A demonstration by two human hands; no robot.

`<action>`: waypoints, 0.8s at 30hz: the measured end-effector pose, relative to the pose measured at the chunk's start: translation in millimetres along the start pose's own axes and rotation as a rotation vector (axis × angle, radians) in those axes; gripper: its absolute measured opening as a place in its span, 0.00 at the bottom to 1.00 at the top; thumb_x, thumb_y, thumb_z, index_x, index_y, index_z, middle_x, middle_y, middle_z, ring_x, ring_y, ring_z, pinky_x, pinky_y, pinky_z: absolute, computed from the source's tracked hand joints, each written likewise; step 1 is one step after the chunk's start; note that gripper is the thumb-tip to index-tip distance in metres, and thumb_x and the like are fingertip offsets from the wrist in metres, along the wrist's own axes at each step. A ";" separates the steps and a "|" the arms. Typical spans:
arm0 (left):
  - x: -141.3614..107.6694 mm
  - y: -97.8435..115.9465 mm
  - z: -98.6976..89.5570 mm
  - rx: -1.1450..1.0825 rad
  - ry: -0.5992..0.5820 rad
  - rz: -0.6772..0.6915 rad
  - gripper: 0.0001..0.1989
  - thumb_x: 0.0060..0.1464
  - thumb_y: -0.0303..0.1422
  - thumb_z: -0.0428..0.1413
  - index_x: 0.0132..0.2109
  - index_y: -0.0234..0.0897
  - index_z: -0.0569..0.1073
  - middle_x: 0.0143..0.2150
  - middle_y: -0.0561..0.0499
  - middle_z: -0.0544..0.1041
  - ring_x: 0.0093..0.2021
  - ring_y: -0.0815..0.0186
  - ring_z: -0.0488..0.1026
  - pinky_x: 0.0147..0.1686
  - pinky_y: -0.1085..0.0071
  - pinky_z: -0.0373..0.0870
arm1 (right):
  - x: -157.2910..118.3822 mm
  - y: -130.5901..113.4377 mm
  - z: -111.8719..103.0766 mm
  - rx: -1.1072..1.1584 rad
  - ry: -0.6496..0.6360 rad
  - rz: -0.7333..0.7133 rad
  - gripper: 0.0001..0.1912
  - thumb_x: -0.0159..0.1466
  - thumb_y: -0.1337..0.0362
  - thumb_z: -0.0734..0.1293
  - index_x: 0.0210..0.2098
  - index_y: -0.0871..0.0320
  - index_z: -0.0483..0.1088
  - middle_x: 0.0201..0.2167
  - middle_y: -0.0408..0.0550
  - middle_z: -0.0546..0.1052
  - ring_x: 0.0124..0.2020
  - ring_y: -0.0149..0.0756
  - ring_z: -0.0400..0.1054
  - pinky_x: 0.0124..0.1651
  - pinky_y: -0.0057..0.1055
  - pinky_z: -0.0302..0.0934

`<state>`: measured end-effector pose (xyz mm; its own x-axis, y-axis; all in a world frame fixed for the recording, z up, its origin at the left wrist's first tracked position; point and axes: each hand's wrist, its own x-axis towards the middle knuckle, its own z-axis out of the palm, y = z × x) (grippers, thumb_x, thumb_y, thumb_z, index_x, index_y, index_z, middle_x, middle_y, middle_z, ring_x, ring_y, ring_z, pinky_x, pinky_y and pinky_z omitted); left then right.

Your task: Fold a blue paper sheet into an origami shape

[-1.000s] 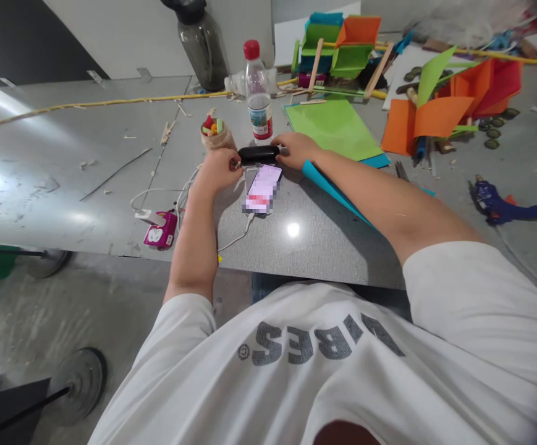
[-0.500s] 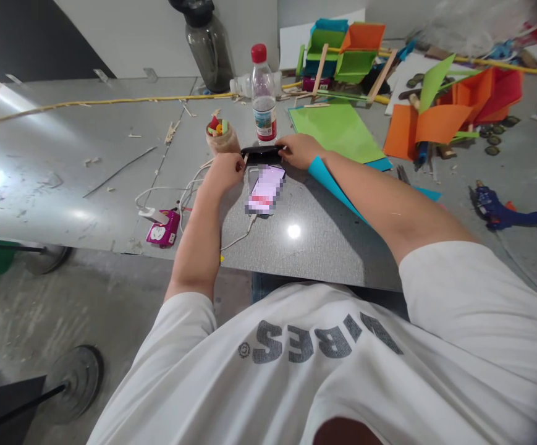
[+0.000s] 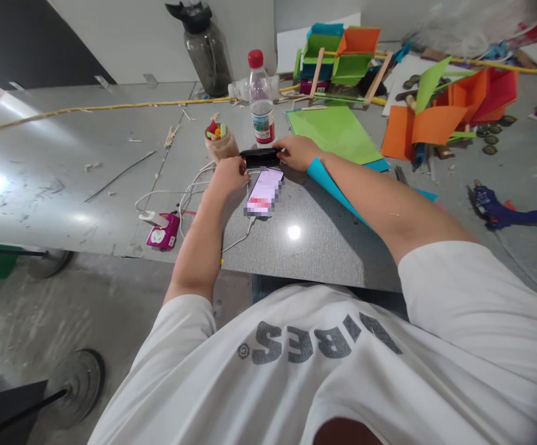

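Note:
A black, glossy oblong case (image 3: 259,158) is held between my two hands, just behind a lit phone (image 3: 264,193) on the grey table. My left hand (image 3: 230,174) has its fingers curled at the case's left end. At the right end, my right hand (image 3: 300,152) pinches it between thumb and fingers. A white cable runs from the phone's near end toward me. Beside my left hand stands a jar (image 3: 220,143) with colourful pieces in its top, and behind the case is a red-capped plastic bottle (image 3: 261,111).
Green sheets (image 3: 337,133) lie beyond my right hand, and a blue sheet (image 3: 337,191) is under my right forearm. Farther right are orange folded-paper pieces (image 3: 439,127) and a blue glue gun (image 3: 504,210). A purple socket block (image 3: 162,233) with white cables sits left.
My left hand's fingers have shifted slightly toward me at the case's left end. My right hand keeps its pinch. The whole view has shifted a little.

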<state>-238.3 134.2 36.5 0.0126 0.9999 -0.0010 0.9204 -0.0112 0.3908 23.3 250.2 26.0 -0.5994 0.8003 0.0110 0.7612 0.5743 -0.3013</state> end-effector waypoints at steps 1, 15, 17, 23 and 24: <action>1.2 -0.6 2.1 -0.002 0.010 0.000 0.05 0.77 0.21 0.70 0.54 0.30 0.83 0.50 0.49 0.87 0.47 0.66 0.67 0.57 0.66 0.68 | -0.5 -0.3 -0.7 -0.001 -0.005 -0.002 0.29 0.86 0.63 0.67 0.81 0.56 0.84 0.78 0.61 0.88 0.74 0.63 0.82 0.71 0.52 0.71; 6.6 -4.0 11.5 -0.037 0.064 -0.080 0.07 0.78 0.21 0.67 0.56 0.34 0.82 0.50 0.50 0.84 0.47 0.65 0.65 0.56 0.64 0.64 | 3.2 7.2 -0.4 0.014 -0.059 -0.087 0.35 0.77 0.67 0.67 0.79 0.51 0.86 0.74 0.57 0.89 0.73 0.62 0.82 0.71 0.50 0.71; 4.5 -2.0 9.3 -0.036 0.058 -0.081 0.07 0.78 0.21 0.68 0.56 0.34 0.80 0.49 0.50 0.83 0.47 0.65 0.65 0.56 0.65 0.64 | 8.0 11.5 2.5 0.036 -0.050 -0.092 0.33 0.76 0.65 0.68 0.77 0.51 0.88 0.74 0.57 0.88 0.74 0.62 0.80 0.72 0.50 0.70; -3.2 1.7 -1.6 -0.066 0.069 -0.086 0.07 0.74 0.21 0.68 0.52 0.35 0.80 0.44 0.51 0.83 0.47 0.64 0.67 0.56 0.64 0.64 | 10.8 22.7 0.8 0.136 0.037 -0.017 0.30 0.79 0.67 0.69 0.78 0.58 0.82 0.78 0.62 0.83 0.73 0.54 0.78 0.79 0.47 0.67; -3.8 1.1 -4.5 -0.067 0.072 -0.093 0.06 0.74 0.22 0.67 0.51 0.35 0.80 0.45 0.50 0.83 0.48 0.63 0.68 0.57 0.63 0.65 | 7.6 24.0 -1.4 0.141 0.070 0.009 0.29 0.80 0.68 0.68 0.77 0.57 0.82 0.78 0.62 0.83 0.72 0.54 0.78 0.79 0.49 0.68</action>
<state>-239.1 130.4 41.1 -0.1016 0.9945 0.0247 0.8881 0.0795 0.4528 37.4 270.3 20.1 -0.5705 0.8181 0.0729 0.7211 0.5414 -0.4323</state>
